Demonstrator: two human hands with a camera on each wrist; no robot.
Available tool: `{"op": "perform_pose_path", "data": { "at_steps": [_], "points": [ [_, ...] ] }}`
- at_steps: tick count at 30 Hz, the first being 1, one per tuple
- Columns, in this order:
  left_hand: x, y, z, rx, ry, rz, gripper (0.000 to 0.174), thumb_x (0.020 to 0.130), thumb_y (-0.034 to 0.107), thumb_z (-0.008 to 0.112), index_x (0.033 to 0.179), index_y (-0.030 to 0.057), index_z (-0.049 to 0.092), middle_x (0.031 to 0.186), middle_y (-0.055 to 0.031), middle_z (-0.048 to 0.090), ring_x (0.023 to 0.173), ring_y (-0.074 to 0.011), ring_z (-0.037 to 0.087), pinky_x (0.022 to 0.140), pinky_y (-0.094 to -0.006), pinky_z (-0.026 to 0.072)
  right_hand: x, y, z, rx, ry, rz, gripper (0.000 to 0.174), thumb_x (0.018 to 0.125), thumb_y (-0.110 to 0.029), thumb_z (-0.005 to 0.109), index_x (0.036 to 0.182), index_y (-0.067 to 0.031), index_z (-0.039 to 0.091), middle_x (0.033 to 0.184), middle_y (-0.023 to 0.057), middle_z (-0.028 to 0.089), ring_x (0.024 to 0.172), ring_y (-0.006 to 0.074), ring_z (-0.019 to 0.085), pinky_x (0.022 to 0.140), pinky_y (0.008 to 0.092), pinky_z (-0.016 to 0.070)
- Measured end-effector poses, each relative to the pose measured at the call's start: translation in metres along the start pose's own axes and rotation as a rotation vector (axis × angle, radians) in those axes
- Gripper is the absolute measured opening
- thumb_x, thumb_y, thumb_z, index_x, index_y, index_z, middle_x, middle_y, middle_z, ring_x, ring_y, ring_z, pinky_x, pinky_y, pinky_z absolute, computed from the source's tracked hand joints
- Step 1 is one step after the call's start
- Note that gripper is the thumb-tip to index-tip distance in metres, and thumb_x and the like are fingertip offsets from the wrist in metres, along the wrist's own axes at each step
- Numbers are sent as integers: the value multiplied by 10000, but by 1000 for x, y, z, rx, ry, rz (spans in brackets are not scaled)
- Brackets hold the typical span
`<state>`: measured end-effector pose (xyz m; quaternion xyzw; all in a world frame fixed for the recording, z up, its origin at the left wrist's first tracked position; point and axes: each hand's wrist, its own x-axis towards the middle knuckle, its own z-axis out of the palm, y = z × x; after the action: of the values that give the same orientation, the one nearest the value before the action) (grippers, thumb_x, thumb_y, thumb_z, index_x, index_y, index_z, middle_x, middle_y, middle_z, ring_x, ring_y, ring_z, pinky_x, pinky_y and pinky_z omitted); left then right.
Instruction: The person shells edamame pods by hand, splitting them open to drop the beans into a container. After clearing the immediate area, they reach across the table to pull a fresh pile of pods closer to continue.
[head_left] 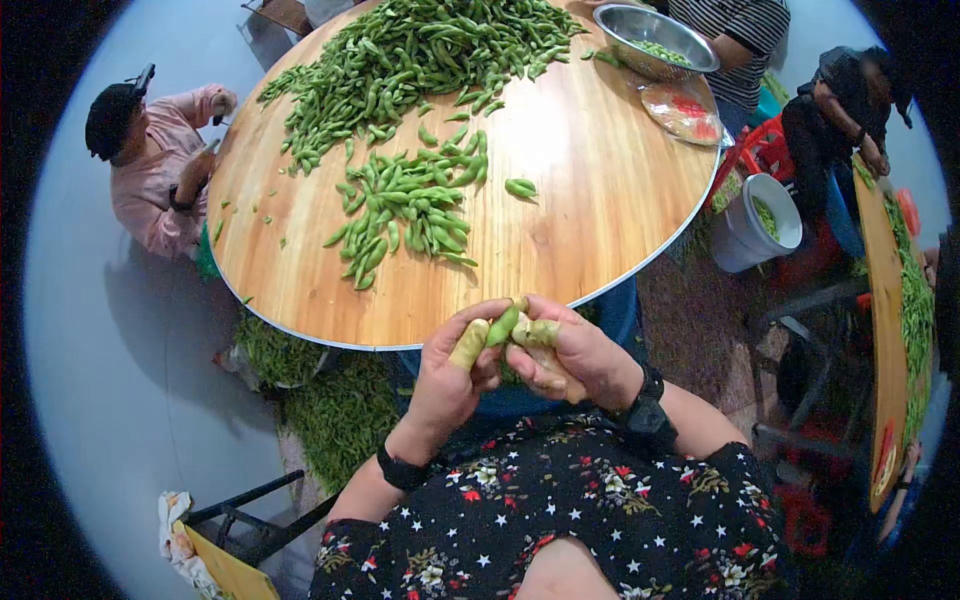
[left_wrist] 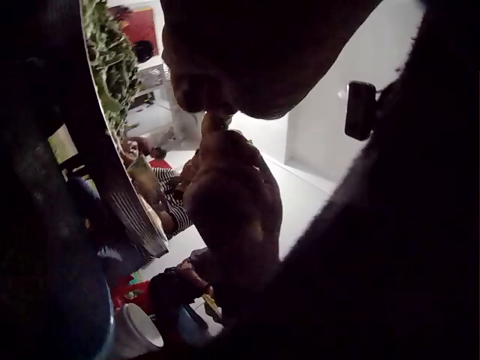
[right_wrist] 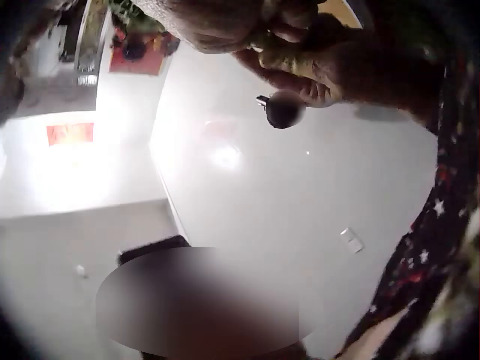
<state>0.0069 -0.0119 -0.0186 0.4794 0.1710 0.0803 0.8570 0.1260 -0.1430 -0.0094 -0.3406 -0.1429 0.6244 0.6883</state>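
Observation:
Between the two hands, just below the table's near edge in the head view, is a green pod (head_left: 503,325). The left hand (head_left: 458,362) pinches its left side, with a yellowish covering on the thumb. Fingers of the right hand (head_left: 565,350) pinch the pod's other side, and they too have yellowish coverings. On the round wooden table (head_left: 580,190), a small group of pods (head_left: 410,210) lies in front of a large heap of pods (head_left: 420,60). In the left wrist view the left hand (left_wrist: 262,52) is dark. The right wrist view shows both hands close together at the top.
A metal colander (head_left: 655,42) and a plastic bag (head_left: 682,108) sit at the table's far right. One loose pod cluster (head_left: 520,187) lies nearer. A white bucket (head_left: 757,225) stands right of the table. Greenery (head_left: 345,410) covers the floor below left. Several people are around.

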Motion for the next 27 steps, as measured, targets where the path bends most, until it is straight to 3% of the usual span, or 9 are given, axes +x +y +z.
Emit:
{"op": "perform_pose_path", "data": {
  "at_steps": [4,6,7,9,11,13,15,18,27],
  "points": [
    [0,1,-10,-83,-54,-47,285,968,151,510,1229,46,561,733,30,492,570,-37,417,495,-185,357,0,3,-4,18,40,32,172,988,-212,411,1089,-84,467,683,43,566,404,101,464,349,219,374],
    [0,2,-11,892,47,536,289,923,97,569,1200,16,580,787,-26,564,622,-91,527,518,-217,421,0,2,-4,-22,64,20,169,987,-208,412,1083,-80,468,686,44,568,406,106,471,348,225,380],
    [1,3,-11,893,44,536,289,923,97,569,1200,16,580,787,-26,564,622,-91,527,518,-217,421,1,1,-4,-100,85,9,166,984,-202,417,1079,-75,467,688,44,569,416,110,485,352,229,386],
    [0,4,-10,1340,52,905,281,886,54,621,1161,-3,601,850,-10,619,675,-93,564,548,-235,452,0,0,0,-176,105,1,163,981,-196,421,1075,-70,467,690,44,571,426,114,499,357,233,392],
    [-3,9,-3,1287,103,867,208,895,62,599,1089,-4,635,813,-49,644,675,-108,586,560,-240,457,-3,-1,9,-418,161,-56,154,977,-194,438,1048,-64,479,694,39,572,447,110,524,363,226,392],
    [-4,7,-5,839,175,347,201,878,50,581,1064,-9,631,803,-166,650,719,-272,652,644,-329,509,-1,2,5,-513,179,-69,164,965,-187,472,1057,-53,489,698,35,577,449,103,518,377,221,391],
    [0,1,-4,874,184,439,156,882,46,563,1005,-11,641,813,-172,657,733,-300,654,656,-342,509,0,0,0,-610,199,-85,178,953,-180,505,1066,-43,500,702,32,582,450,96,512,391,215,391],
    [2,0,-4,1006,172,605,154,871,39,571,1003,-11,630,830,-171,654,755,-324,652,674,-351,508,-3,-1,-5,-1255,390,-487,268,851,-170,654,1035,0,559,708,90,595,590,162,573,545,292,447],
    [-7,3,1,1138,-24,677,201,840,5,580,1039,-4,603,914,-184,646,783,-325,643,680,-350,515,2,-2,-5,-1351,302,-580,201,747,-85,669,870,7,539,684,183,552,596,326,568,548,356,452]
  ]
}}
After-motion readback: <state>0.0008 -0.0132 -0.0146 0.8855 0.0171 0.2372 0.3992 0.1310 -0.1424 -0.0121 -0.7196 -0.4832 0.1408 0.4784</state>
